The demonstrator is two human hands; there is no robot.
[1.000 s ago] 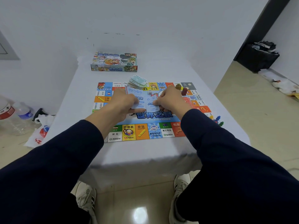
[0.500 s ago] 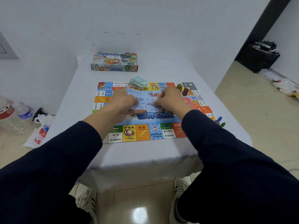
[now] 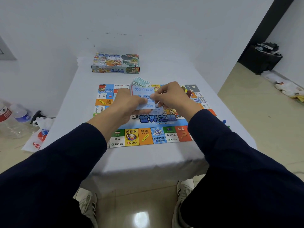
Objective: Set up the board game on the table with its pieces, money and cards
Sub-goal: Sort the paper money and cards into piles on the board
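On the white worktop [image 3: 148,155] the board [image 3: 148,135] lies open; both hands, left hand [image 3: 126,106] and right hand [image 3: 171,97], pinch blue cards [image 3: 144,97] in their fingers, so the cards seem not yet placed.

Game board [image 3: 148,137]: 世界之旅, 所得税 700分, 命运 DESTINY, 机会; game box [image 3: 115,64]: 世界之旅; held card [image 3: 144,99]: 500分

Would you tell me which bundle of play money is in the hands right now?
The light blue notes, pinched by left hand and right hand; the green stack lies untouched on the board.
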